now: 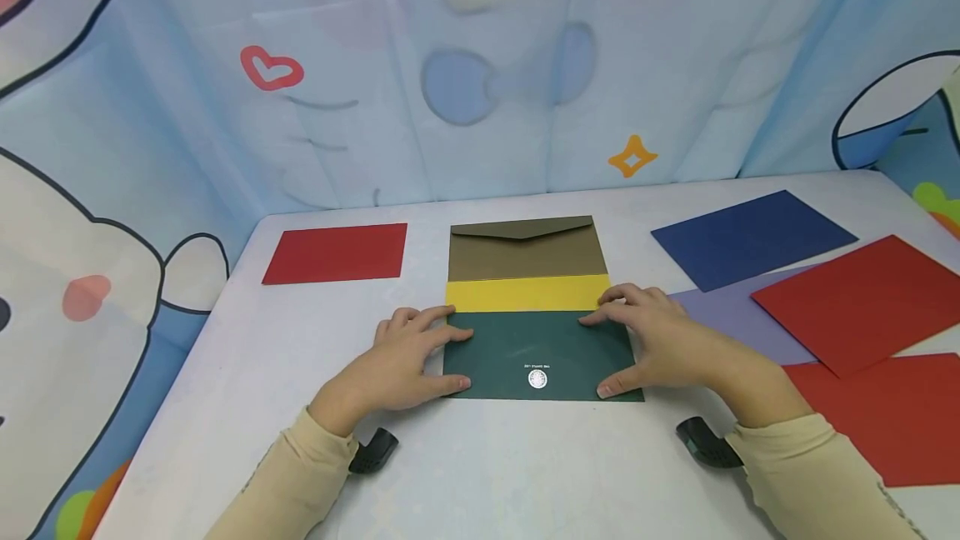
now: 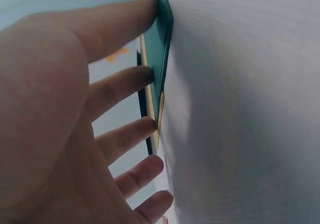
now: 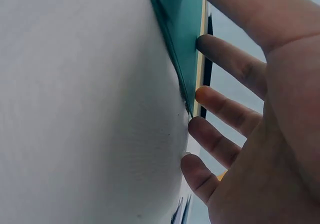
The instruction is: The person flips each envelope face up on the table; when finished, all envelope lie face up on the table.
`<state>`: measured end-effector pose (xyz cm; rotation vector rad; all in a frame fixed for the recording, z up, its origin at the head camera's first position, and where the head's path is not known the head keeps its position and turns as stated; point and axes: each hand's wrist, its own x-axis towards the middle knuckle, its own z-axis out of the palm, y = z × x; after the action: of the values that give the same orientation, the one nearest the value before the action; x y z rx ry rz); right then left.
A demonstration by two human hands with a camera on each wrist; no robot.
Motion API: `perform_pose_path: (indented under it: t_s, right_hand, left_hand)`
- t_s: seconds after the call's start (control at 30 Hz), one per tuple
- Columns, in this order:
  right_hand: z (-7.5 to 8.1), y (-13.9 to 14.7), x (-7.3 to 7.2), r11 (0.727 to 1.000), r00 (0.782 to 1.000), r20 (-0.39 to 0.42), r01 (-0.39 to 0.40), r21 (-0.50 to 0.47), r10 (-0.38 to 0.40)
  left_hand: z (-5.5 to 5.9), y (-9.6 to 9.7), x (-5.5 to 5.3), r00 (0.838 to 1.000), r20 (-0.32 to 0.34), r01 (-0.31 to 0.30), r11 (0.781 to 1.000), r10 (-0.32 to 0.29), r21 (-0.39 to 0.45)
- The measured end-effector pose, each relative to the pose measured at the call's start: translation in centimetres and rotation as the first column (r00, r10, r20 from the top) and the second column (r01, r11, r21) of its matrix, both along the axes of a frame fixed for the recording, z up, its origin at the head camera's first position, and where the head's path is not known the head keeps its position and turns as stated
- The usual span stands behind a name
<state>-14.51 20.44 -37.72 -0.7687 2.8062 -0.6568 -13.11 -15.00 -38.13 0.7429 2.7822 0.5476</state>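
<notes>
Head view | green envelope [image 1: 498, 352], in from far edge of table [image 1: 525, 473]: probably light, creasable; best held by sides | left hand [image 1: 408, 358], right hand [image 1: 663, 344]: fingers spread, touching it, gripping nothing.

Beige sleeves [image 1: 292, 477], small black wrist cameras [image 1: 373, 451]

White emblem [image 1: 537, 378], tiny print [image 1: 537, 366] — illegible — on green envelope [image 1: 517, 340]
</notes>
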Motion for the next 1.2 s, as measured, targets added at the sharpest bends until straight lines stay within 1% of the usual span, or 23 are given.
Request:
perform_pose_path:
  t_s: [0.1,0.23,0.57,0.7,0.8,0.93,1.0,1.1,1.13,1.2]
  right_hand:
    - [0.0,0.1,0.1,1.0,1.0,0.013,-0.009,0.0,0.009]
    - [0.0,0.2,0.2,1.0,1.0,0.021,-0.012,0.003,0.012]
    - [0.1,0.1,0.1,1.0,1.0,0.026,-0.008,0.008,0.008]
    - [0.3,0.2,0.1,1.0,1.0,0.028,-0.01,0.007,0.009]
    - [0.4,0.2,0.1,1.0,1.0,0.026,-0.009,0.007,0.009]
    - [0.5,0.0,0.1,1.0,1.0,0.021,-0.006,-0.001,0.006]
    - [0.6,-0.1,0.0,1.0,1.0,0.024,0.0,-0.006,0.0]
    - [0.7,-0.3,0.1,1.0,0.999,0.043,0.018,-0.012,-0.018]
    - [0.7,-0.3,0.1,1.0,0.998,0.049,0.026,-0.013,-0.025]
    - [0.8,-0.4,0.1,0.999,0.997,0.061,0.036,-0.013,-0.035]
  left_hand:
    - [0.1,0.0,0.1,1.0,0.017,0.012,1.0,-0.013,0.02]
    - [0.2,0.0,0.2,1.0,0.023,0.02,0.999,-0.021,0.029]
    - [0.1,-0.1,0.1,1.0,0.019,0.011,1.0,-0.012,0.019]
    - [0.3,0.0,0.1,1.0,0.021,0.013,1.0,-0.013,0.019]
    - [0.6,-0.1,-0.1,1.0,0.02,0.018,0.999,-0.019,0.051]
    - [1.1,-0.8,-0.4,1.0,0.017,0.002,0.991,-0.005,0.133]
    - [1.3,-1.4,-0.9,1.0,0.016,-0.026,0.985,0.023,0.169]
    - [1.4,-2.9,-2.0,0.994,0.03,-0.108,0.973,0.105,0.204]
    - [1.4,-3.5,-2.5,0.989,0.045,-0.146,0.967,0.14,0.208]
    - [1.4,-4.9,-3.7,0.968,0.089,-0.247,0.947,0.233,0.205]
